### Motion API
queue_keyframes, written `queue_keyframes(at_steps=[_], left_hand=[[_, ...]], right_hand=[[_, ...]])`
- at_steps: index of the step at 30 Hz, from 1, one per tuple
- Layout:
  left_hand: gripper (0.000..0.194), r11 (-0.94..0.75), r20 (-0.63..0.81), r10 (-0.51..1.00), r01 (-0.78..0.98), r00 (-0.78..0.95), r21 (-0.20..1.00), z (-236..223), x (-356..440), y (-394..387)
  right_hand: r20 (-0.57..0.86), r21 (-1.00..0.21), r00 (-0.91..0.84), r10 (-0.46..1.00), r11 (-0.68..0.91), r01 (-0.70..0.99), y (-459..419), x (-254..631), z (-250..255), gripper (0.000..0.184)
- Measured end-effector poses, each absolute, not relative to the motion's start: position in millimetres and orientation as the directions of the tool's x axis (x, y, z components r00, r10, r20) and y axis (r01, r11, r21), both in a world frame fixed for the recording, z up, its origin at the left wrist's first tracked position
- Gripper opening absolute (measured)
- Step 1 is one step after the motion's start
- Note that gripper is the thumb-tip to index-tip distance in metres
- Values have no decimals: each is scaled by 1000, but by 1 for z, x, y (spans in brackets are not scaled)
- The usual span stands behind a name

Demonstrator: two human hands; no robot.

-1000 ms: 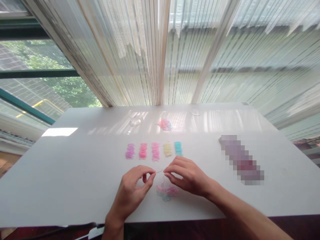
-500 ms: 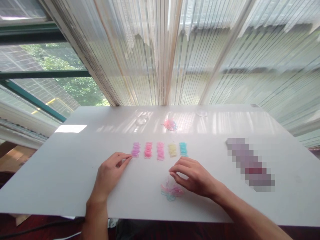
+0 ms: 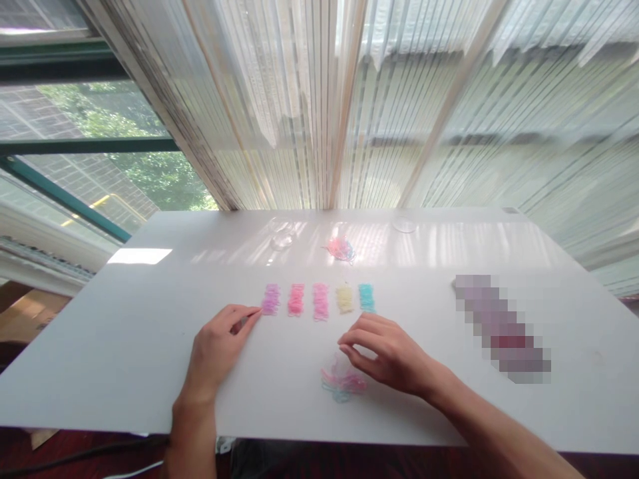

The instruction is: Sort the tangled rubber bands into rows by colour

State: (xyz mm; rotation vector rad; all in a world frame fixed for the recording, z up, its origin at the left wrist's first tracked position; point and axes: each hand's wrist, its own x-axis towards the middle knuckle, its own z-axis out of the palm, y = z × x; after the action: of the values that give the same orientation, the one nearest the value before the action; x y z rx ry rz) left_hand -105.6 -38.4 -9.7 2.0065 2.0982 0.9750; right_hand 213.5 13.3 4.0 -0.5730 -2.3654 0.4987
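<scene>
My left hand (image 3: 219,342) is closed in a pinch at the lower left edge of a row of thin purple rubber bands (image 3: 271,301); the band at its fingertips is too small to see clearly. To the right lie similar rows in coral pink (image 3: 295,301), light pink (image 3: 320,303), pale yellow (image 3: 344,300) and turquoise (image 3: 367,298). My right hand (image 3: 382,346) hovers below the turquoise row, thumb and forefinger curled together; anything between them cannot be made out. Beside and below its fingertips sits a loose pile of mixed purple, pink and turquoise bands (image 3: 342,384).
A tangled heap of pink and blue bands (image 3: 341,249) lies toward the back of the white table (image 3: 124,346). Clear round dishes (image 3: 282,238) stand back left, with a clear round lid (image 3: 404,226) back right. A blurred-out long object (image 3: 502,329) lies at right.
My left hand has moved left and away, from in front of my right hand to the purple row, carrying a thin purple strand. My right hand has stayed near the pile. The view shifted slightly.
</scene>
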Motion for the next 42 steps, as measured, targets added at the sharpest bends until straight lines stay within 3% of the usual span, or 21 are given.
queue_keyframes(at_steps=[5, 9, 13, 17, 21, 31, 42], left_hand=[[27, -80, 408, 902, 873, -142, 481, -8, -99, -43], [17, -255, 432, 902, 816, 8, 518, -1, -73, -51], [16, -383, 301, 921, 708, 246, 593, 4, -39, -61], [21, -414, 226, 909, 692, 351, 591, 3, -15, -64], [17, -425, 229, 904, 703, 361, 570, 1, -4, -62], [13, -452, 288, 892, 660, 349, 600, -6, -3, -58], [12, -440, 314, 898, 628, 309, 641, -13, -8, -63]], right_hand=[[493, -481, -696, 523, 830, 283, 14, 214, 4, 15], [461, -494, -698, 548, 812, 311, 16, 217, 4, 15], [321, -536, -749, 580, 763, 361, 18, 222, 8, 13], [141, -571, -801, 582, 709, 415, 18, 225, 15, 13], [5, -589, -823, 568, 667, 457, 17, 227, 20, 14], [-122, -644, -832, 541, 595, 481, 18, 230, 24, 11], [-109, -664, -833, 543, 584, 467, 19, 230, 23, 12]])
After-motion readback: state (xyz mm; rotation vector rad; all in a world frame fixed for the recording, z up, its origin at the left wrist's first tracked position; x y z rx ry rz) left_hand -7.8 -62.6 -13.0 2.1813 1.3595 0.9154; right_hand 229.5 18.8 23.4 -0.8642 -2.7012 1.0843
